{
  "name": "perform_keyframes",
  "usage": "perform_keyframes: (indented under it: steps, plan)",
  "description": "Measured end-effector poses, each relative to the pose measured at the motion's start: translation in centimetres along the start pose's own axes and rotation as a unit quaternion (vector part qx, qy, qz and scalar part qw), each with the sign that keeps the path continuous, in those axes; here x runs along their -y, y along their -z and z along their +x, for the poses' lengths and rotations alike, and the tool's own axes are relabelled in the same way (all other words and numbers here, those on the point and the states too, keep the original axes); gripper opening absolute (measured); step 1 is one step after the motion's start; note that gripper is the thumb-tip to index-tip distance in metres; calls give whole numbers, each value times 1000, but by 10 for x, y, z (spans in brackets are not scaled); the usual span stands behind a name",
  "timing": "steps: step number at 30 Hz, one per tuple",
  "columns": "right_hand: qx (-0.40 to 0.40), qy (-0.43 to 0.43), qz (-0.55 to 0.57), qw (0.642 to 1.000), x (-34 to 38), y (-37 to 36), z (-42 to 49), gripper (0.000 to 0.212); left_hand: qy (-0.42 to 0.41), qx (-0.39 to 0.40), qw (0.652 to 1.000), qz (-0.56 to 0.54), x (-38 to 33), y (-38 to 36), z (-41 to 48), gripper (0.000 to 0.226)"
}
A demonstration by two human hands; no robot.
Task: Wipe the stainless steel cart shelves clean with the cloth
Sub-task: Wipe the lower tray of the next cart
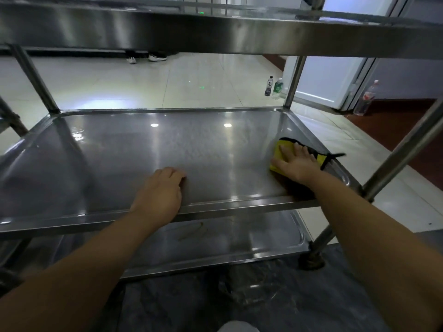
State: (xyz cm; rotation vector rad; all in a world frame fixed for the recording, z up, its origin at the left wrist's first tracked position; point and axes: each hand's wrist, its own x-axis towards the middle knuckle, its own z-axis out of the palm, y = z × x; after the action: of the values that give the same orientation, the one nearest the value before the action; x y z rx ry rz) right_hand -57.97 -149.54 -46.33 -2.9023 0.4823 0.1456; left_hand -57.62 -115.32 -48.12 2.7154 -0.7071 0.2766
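Pale floor tiles and a dark mat surround a steel cart, seen from a crouch at its middle shelf (143, 144).

The right hand (296, 164) has no closed grip: its fingers lie straight and spread, pressing the yellow, black-edged cloth (280, 152) flat at the shelf's right end, just beside the raised rim. The left hand (159, 188) holds nothing; it rests palm down near the front edge, fingers loosely bent, probably as a brace.

Because the cloth is only pinned under a flat palm, a quick stroke could let the hand slide over it and leave it bunched, with bare skin smearing the steel. A black tail of the cloth reaches over the rim toward the corner post (402, 149), so a pull leftward might snag there, or the cloth could drop off the side.

The rounded corner is where grime would likely be missed by a flat hand. One foot of the cart (311, 259) may be a castor; if so, a hard push could roll the cart should the brace lift. The top shelf (167, 27) hangs close overhead, a likely bump on rising. The bottom shelf (215, 240) shows a brownish streak, so work appears left.
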Motion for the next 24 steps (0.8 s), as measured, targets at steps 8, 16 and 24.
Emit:
perform_keyframes:
  steps: [8, 16, 24]
  plan:
    - [64, 213, -7, 975, 167, -28, 28, 66, -1, -5, 1000, 9, 8, -2, 4, 31]
    - [14, 185, -27, 982, 122, -15, 66, 65, -17, -16, 1000, -2, 18, -11, 6, 34]
    - [-36, 4, -32, 999, 30, 2, 81, 62, -17, -40, 999, 14, 13, -13, 6, 32]
